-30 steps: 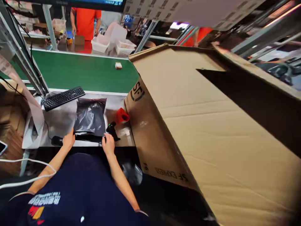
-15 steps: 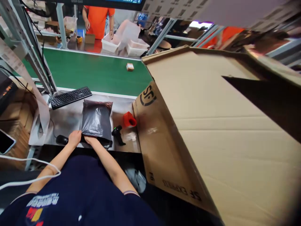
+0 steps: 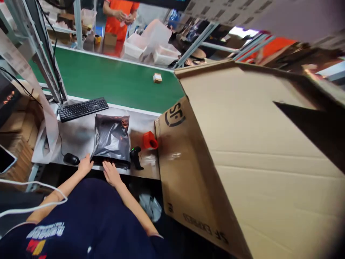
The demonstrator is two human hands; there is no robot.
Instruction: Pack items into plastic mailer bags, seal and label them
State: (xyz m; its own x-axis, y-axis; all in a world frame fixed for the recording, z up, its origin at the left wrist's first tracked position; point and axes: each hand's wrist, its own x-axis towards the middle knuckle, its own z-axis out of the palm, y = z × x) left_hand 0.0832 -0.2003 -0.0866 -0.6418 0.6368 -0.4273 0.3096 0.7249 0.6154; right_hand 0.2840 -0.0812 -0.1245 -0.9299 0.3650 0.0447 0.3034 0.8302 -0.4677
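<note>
A dark grey plastic mailer bag point(image 3: 111, 138) lies on the metal bench in front of me, its near edge toward my body. At its near left corner, my left hand point(image 3: 85, 165) is closed on the plastic, with thumb and fingers around the corner. My right hand point(image 3: 111, 173) lies at the near edge with fingers stretched out and slightly apart, touching the black flap point(image 3: 118, 163). Right of the bag stands a black barcode scanner point(image 3: 136, 157) with a green light. A red tape-like holder point(image 3: 150, 140) sits behind it.
A large open cardboard box point(image 3: 185, 154) fills the right side. A black keyboard point(image 3: 83, 109) and mouse point(image 3: 71, 159) are at left. Beyond runs a green conveyor belt point(image 3: 107, 75) carrying a small box point(image 3: 157, 78). Across it stands a person in orange point(image 3: 118, 25).
My right hand has come out from under the bag's near edge and now lies at the flap with fingers extended. My left hand has shifted slightly down. The person in orange has raised their hands.
</note>
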